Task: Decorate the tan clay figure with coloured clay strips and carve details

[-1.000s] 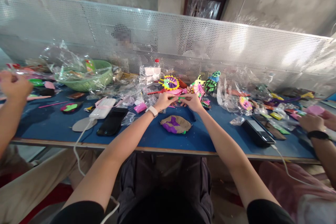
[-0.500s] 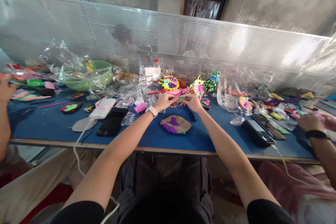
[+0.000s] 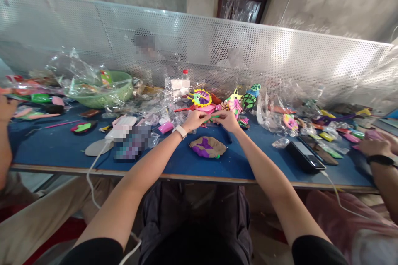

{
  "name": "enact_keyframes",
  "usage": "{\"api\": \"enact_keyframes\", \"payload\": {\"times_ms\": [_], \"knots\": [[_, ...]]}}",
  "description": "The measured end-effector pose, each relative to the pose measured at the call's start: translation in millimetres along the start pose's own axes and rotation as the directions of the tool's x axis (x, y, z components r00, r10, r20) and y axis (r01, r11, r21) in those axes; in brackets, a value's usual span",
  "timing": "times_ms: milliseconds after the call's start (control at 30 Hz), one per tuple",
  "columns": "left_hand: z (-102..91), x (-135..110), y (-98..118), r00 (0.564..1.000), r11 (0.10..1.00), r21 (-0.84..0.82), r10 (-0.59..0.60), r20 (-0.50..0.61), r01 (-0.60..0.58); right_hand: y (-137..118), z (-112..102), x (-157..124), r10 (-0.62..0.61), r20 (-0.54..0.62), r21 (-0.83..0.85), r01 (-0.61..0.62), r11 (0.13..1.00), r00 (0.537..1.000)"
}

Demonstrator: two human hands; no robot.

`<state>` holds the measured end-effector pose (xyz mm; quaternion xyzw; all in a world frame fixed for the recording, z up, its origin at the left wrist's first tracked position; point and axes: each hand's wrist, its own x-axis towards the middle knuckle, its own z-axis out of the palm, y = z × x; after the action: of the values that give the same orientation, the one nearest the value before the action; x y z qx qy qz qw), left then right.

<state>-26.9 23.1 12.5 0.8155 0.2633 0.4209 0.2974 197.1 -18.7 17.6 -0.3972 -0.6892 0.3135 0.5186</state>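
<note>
My left hand (image 3: 196,120), with a pale watch on its wrist, is closed in a pinch at the middle of the table. Facing it, my right hand (image 3: 228,121) pinches a small piece of green modelling clay (image 3: 217,116) whose other end meets my left fingertips. Fingers hide most of the piece. Below both hands lies a flat brown and purple clay shape (image 3: 208,147) with a bit of green at its lower edge. Just behind them stand a yellow-rimmed purple clay figure (image 3: 202,97) and a yellow and pink clay figure (image 3: 235,102).
A green basket (image 3: 121,95) holding plastic wrappers stands at back left. A phone (image 3: 132,145) and a white power bank (image 3: 122,127) lie left of my forearm, a black device (image 3: 305,156) to the right. Co-workers' hands show at both sides. A perforated metal screen (image 3: 192,37) bounds the table.
My hands stay nearly in place, with slight finger movement around the green clay. The phone's dark screen now appears as coloured blocks. The co-worker's hand at right has shifted slightly.
</note>
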Motion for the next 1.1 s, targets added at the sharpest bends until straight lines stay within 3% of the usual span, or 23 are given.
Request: {"api": "enact_keyframes", "payload": {"times_ms": [133, 233, 333, 467, 900, 1100], "knots": [[-1.3, 0.9, -0.2, 0.999, 0.999, 0.045, 0.025, -0.033, -0.023, 1.5, 1.5, -0.2, -0.007, 0.003, 0.01, 0.007, 1.0, 1.0], [-1.4, -0.2, 1.0, 0.991, 0.983, 0.168, 0.097, -0.093, -0.081, 4.6, 3.4, 1.3, 0.049, 0.008, 0.007, -0.049, 0.999, 0.999], [-0.5, -2.3, 1.8, 0.984, 0.924, 0.349, 0.177, -0.024, -0.157, 7.9, 4.1, 3.0, 0.077, -0.001, 0.005, -0.077, 0.997, 0.997], [1.5, -3.1, 1.6, 0.979, 0.863, 0.464, 0.19, 0.07, -0.201, 9.3, 4.0, 1.7, 0.081, -0.009, 0.015, -0.08, 0.997, 0.997], [2.8, -3.8, 7.1, 0.946, 0.702, 0.636, 0.276, 0.171, -0.32, 6.1, 5.2, -4.8, 0.121, 0.006, 0.056, -0.121, 0.991, 0.993], [2.4, -3.5, 8.8, 0.943, 0.655, 0.679, 0.24, 0.231, -0.332, 6.7, 3.8, -5.9, 0.17, 0.06, 0.065, -0.174, 0.983, 0.984]]}}
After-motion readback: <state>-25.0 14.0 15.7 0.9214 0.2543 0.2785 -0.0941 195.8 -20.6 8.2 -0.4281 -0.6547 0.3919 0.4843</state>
